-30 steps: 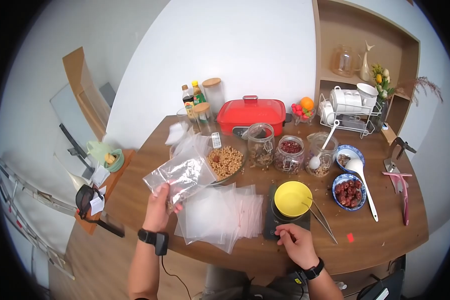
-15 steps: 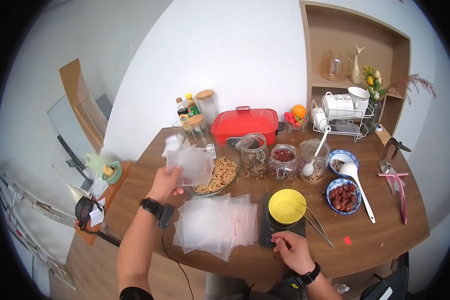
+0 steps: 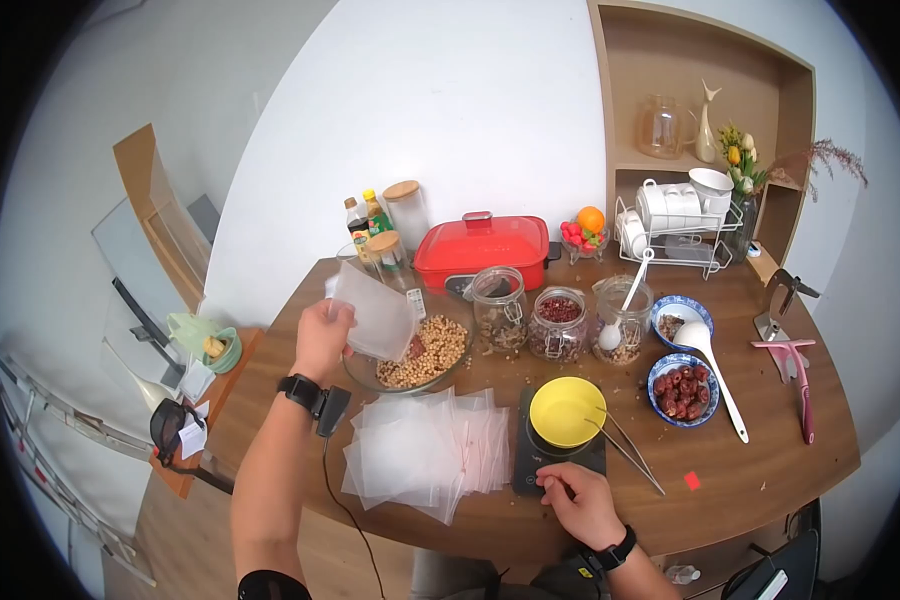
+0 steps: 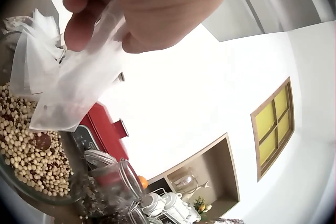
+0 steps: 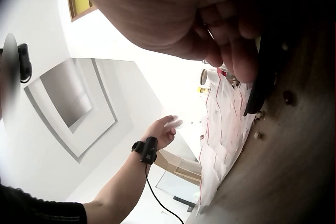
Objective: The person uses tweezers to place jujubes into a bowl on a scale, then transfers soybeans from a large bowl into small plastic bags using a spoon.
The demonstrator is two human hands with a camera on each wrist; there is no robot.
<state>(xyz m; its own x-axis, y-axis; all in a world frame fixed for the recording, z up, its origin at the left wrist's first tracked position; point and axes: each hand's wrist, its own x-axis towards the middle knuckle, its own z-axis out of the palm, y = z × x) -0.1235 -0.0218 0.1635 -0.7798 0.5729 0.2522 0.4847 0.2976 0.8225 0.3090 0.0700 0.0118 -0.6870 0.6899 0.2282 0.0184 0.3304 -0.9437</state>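
Observation:
My left hand (image 3: 322, 335) grips a clear plastic bag (image 3: 375, 312) by its edge, above the glass bowl (image 3: 468, 338) of pale beans (image 3: 440, 348). In the left wrist view the bag (image 4: 79, 90) hangs from between thumb and fingers, overlapping other pale bags (image 4: 39, 58) behind it. Loosely curled, my right hand (image 3: 580, 503) rests at the front of a black kitchen scale (image 3: 526, 455) and holds nothing. On the scale sits a yellow bowl (image 3: 560, 415), with metal tweezers (image 3: 635, 458) leaning from its rim. Flat bags (image 3: 410, 445) lie spread out left of the scale.
Behind stand a red electric cooker (image 3: 482, 250) and several glass jars (image 3: 558, 325). To the right are a bowl of red dates (image 3: 682, 392), a white spoon (image 3: 725, 395) and a pink-handled tool (image 3: 806, 400). Bottles (image 3: 358, 225) stand at the back left.
My left hand has moved away and to the left with the bag, from above the spread bags to over the bean bowl. The right hand has stayed by the scale.

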